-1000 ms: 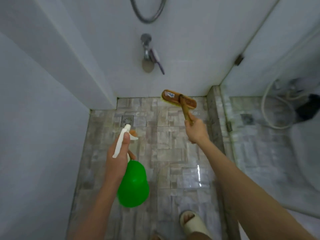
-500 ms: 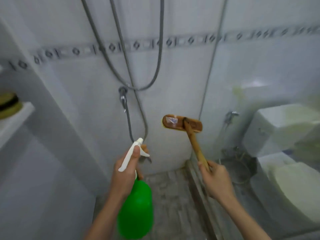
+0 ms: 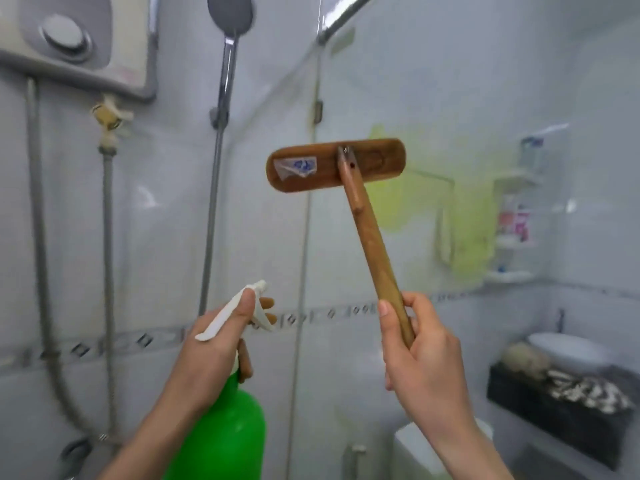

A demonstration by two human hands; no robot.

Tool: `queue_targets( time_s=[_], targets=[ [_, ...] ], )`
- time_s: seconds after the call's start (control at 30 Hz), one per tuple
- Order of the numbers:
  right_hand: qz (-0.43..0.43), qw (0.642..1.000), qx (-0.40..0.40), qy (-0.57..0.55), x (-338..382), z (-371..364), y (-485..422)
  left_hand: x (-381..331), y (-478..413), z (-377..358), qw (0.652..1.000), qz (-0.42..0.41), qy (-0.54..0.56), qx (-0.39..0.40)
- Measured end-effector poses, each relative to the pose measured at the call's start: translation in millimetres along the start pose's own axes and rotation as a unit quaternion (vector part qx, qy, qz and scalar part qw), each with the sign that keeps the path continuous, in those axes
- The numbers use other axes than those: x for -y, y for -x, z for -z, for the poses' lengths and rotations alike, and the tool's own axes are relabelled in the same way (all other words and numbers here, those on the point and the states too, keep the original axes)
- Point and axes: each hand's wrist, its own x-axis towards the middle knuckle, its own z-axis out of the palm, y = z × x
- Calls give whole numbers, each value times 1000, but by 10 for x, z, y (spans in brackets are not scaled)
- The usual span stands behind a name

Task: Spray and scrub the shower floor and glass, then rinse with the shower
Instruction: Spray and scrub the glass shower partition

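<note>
**tile_guy:** Glass panel [image 3: 415, 98] is what's up next, I'd guess. Starting at the hands: left hand [image 3: 211, 355] is clenched round the neck of the green spray bottle [image 3: 221, 441], low centre of the frame, thumb lying along the white trigger head [image 3: 232, 311]. Right hand [image 3: 426, 362] is wrapped round the bottom of the wooden handle of the scrub brush [image 3: 335, 165], lower right of centre.

**mop_queen:** Which way is everything pointing though?

**tile_guy:** Handle runs up and a bit left from the right hand, and the brush head sits crosswise at the top, long axis roughly level, wooden back facing the camera. The glass stands straight ahead and to the right, filling the upper right of the frame, with its edge running down the middle. So the right hand and brush are nearer to it. The nozzle aims up and right, toward that same edge. Can't tell if the bristles are touching the glass yet.

**mop_queen:** Counts?

**tile_guy:** One bottle, one brush, two hands, one glass panel. One shower head [image 3: 230, 13] top centre on its rail, one water heater [image 3: 72, 39] upper left. Floor's out of frame. Through the glass there's a yellow-green towel [image 3: 464, 220] and a corner shelf [image 3: 516, 209], all blurry.
</note>
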Motion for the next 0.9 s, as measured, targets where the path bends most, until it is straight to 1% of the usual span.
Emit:
queue_targets(
  time_s=[0.07,0.2,0.33,0.47,0.53,0.67,0.8,0.9],
  targets=[
    [34,999,-36,-2,138,79,-253,-82,-291,-128,999,-14,29,18],
    [111,984,-111,86,366,228,-745,-242,-936,-412,992,-29,83,89],
    [139,962,-146,184,525,397,-1073,-334,-1464,-653,983,-49,103,147],
    [139,938,-161,274,596,379,-1233,-290,-1808,-793,971,-56,137,187],
    [131,930,-162,303,602,361,-1284,-236,-1897,-846,970,-41,147,189],
    [91,925,-174,324,601,269,-1311,-120,-2009,-875,975,-11,127,184],
    [69,922,-186,332,594,225,-1273,-36,-2058,-863,981,5,123,148],
    [57,921,-191,335,596,192,-1231,41,-2126,-853,982,7,131,139]
  ],
)
